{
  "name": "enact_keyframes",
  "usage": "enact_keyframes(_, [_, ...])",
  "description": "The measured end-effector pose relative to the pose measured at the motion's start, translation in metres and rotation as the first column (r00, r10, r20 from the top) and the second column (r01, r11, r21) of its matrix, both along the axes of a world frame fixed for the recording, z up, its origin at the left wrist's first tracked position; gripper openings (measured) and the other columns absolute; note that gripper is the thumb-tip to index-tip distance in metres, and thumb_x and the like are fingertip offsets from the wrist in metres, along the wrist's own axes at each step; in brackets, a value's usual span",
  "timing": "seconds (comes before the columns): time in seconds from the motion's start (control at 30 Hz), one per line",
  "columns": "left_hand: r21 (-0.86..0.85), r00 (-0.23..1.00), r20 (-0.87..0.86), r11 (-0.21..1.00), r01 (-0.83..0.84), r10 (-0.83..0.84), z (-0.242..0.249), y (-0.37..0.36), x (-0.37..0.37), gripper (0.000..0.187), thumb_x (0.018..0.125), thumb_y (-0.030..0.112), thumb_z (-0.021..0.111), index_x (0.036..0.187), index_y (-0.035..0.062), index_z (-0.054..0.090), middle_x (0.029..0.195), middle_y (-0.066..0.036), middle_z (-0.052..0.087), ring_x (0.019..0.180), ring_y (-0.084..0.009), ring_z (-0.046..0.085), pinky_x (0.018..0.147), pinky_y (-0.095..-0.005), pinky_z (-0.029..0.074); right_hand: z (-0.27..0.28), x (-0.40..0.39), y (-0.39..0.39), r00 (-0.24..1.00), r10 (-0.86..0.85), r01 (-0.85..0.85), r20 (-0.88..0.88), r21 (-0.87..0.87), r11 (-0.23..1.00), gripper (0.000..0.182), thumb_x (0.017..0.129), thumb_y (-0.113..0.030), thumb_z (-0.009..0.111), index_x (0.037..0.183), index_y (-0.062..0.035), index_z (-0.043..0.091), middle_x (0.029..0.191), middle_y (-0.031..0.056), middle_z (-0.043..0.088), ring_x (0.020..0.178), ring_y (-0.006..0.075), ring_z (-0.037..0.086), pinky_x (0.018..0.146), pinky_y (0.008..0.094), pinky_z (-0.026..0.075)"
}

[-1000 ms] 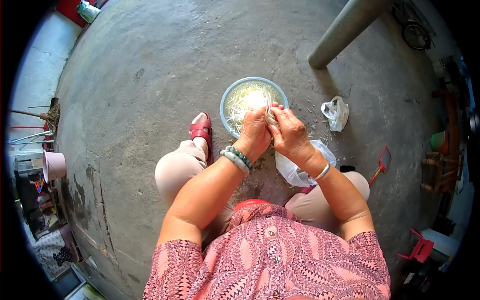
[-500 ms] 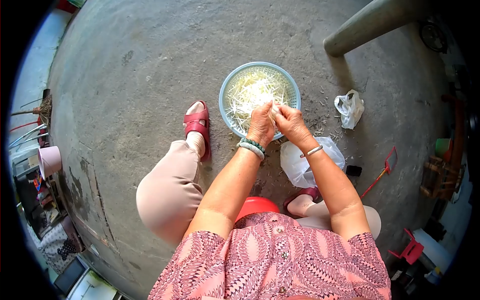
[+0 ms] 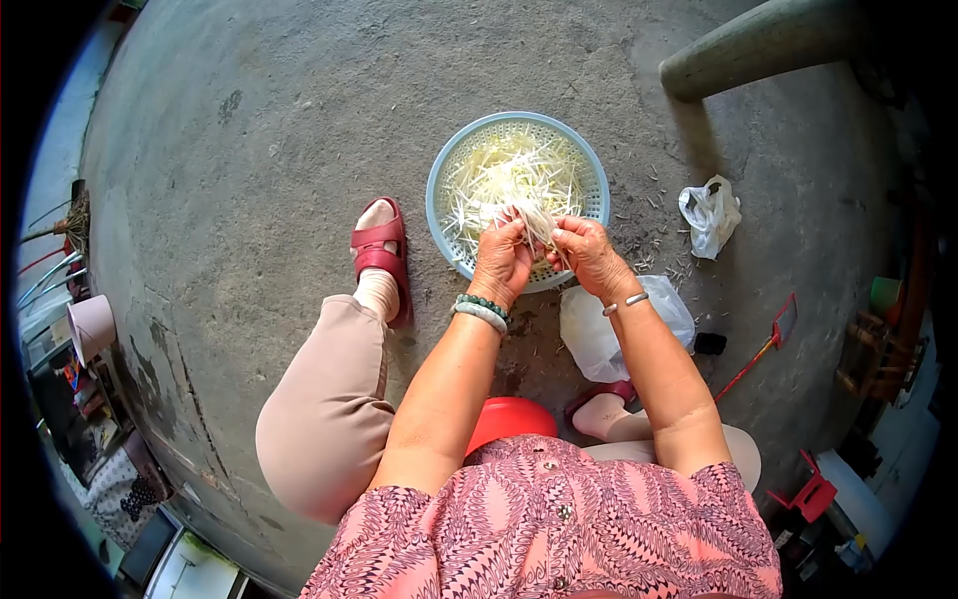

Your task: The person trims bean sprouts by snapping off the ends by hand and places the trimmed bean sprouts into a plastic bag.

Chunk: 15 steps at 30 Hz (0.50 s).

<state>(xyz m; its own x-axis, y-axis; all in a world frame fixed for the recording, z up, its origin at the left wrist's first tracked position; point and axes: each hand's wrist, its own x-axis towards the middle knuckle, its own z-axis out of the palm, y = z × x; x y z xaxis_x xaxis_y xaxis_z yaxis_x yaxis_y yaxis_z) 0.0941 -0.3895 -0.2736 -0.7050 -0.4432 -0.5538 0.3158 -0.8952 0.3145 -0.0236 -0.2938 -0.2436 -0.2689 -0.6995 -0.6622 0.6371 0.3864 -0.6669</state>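
A round light-blue plastic basket (image 3: 433,190) stands on the concrete floor, holding a heap of thin, whitish-yellow vegetable stalks (image 3: 514,170). Over its near rim, a small bunch of the same pale stalks (image 3: 536,222) spans the gap between my two hands. My left hand (image 3: 504,260), below which sit a green bead bracelet and a pale bangle, is closed on one side of the bunch. With thumb and fingers pinched, my right hand (image 3: 592,258) grips the other side. A silver-coloured bangle circles the right wrist.
A white plastic bag (image 3: 589,334) lies by my right foot, and a crumpled one (image 3: 711,217) farther right. Small scraps (image 3: 639,240) litter the floor beside the basket. A thick post (image 3: 748,60) rises at upper right. A red fly swatter (image 3: 758,349) lies at right.
My hands have drawn slightly apart, and the bunch of stalks between them now shows more, fanned out. The whole view has shifted a little.
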Motion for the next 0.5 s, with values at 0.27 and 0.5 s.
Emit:
enact_keyframes(0.27, [-0.068, 0.998, 0.051, 0.997, 0.035, -0.031, 0.003, 0.003, 0.002, 0.035, 0.081, 0.01, 0.063, 0.113, 0.0039, 0.051, 0.101, -0.01, 0.061, 0.087, -0.02, 0.061, 0.064, -0.0338, 0.052, 0.002, 0.013, -0.005, 0.993, 0.069, -0.073, -0.099, -0.041, 0.996, 0.022, 0.092, -0.021, 0.053, 0.096, -0.0017, 0.063, 0.076, 0.0011, 0.061, 0.059, 0.0077, 0.055, 0.055, 0.0209, 0.046])
enact_keyframes(0.5, [-0.118, 0.981, 0.186, 0.99, 0.078, -0.055, 0.022, 0.001, 0.0, 0.04, 0.077, 0.004, 0.066, 0.114, 0.0006, 0.049, 0.102, -0.012, 0.061, 0.089, -0.0217, 0.062, 0.076, -0.0344, 0.053, 0.009, 0.019, -0.01, 0.979, 0.028, -0.038, -0.2, -0.042, 0.998, 0.021, 0.093, -0.021, 0.054, 0.09, -0.0015, 0.063, 0.074, 0.001, 0.061, 0.059, 0.0071, 0.055, 0.052, 0.0211, 0.044])
